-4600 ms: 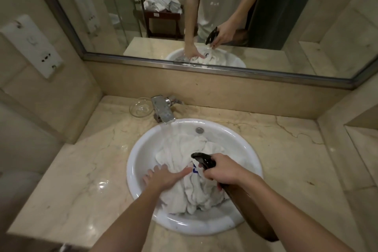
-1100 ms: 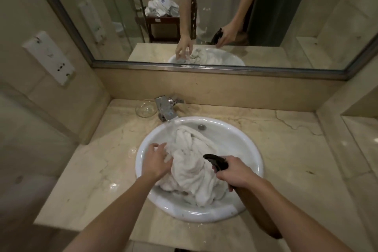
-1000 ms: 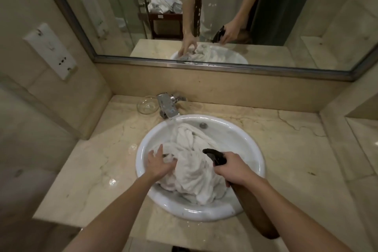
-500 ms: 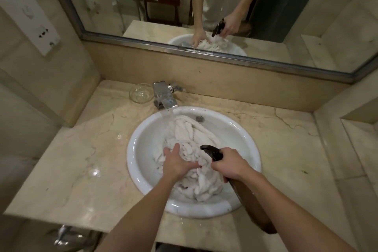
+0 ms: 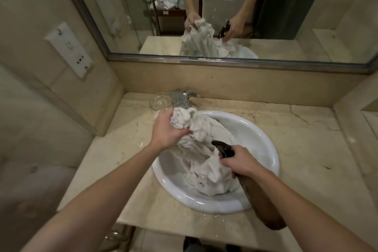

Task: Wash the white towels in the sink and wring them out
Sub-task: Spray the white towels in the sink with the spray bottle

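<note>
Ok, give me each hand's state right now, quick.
Left hand: grips a bunched end of the white towel, lifted above the sink.
Right hand: holds the dark spray bottle.

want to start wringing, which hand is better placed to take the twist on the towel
Left. The left hand already grips a bunched end of the white towel lifted above the sink; the right hand is occupied holding a brown spray bottle.

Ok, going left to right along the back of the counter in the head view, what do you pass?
Wall socket plate → glass dish → faucet → marble ledge.
</note>
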Action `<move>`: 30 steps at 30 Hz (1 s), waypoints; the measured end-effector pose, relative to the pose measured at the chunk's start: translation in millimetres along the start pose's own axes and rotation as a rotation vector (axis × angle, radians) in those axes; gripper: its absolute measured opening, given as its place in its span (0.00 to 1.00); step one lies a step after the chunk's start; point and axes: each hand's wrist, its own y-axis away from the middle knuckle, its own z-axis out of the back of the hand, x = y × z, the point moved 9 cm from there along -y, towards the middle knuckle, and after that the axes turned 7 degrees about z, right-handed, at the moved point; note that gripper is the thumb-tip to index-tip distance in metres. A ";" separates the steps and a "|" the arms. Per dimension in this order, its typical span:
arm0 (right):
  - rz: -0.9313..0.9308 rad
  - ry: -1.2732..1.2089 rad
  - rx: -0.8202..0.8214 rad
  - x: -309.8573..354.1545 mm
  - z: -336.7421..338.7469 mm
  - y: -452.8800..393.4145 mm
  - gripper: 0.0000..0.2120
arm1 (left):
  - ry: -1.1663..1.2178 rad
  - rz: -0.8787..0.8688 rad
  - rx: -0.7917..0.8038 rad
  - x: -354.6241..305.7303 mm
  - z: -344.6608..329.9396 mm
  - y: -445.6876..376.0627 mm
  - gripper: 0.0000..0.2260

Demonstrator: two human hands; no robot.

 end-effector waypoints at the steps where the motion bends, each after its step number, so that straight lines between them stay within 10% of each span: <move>1: 0.005 -0.017 -0.022 0.7 7.5 2.2 0.06 | 0.007 -0.044 -0.027 -13.9 7.9 -0.1 0.21; 14: -0.010 0.074 -0.045 -20.7 32.8 16.0 0.07 | -0.472 0.093 0.645 69.3 -153.4 100.9 0.43; 24: 0.000 0.081 0.042 -13.1 14.5 -9.4 0.09 | -0.821 0.084 0.197 38.2 -130.3 62.4 0.31; 30: -0.018 0.135 0.053 1.4 10.1 -27.2 0.03 | -0.642 0.144 0.488 59.9 -177.9 37.7 0.34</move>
